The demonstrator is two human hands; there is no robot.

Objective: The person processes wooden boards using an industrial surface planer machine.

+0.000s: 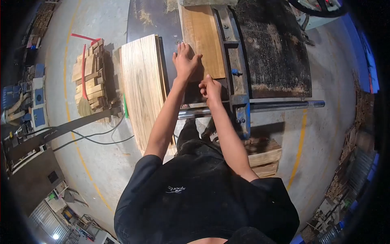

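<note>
A brown wooden board (205, 38) lies on the dark machine table, along the metal guide rail (237, 61). My left hand (186, 63) rests on the board's left edge, fingers spread and pointing forward. At the board's near end is my right hand (211, 89), its fingers curled with the tip of one at the edge; whether it grips the board is hard to tell. Left of my left hand lies a stack of pale striped boards (142, 81), reaching past the table's near edge.
A metal bar (284, 105) runs along the table's near side. On the floor at left stand a pile of wood pieces (91, 77) and a broom (85, 106), with cables nearby. More timber (264, 158) lies below at right. A black handwheel (319, 6) is at top right.
</note>
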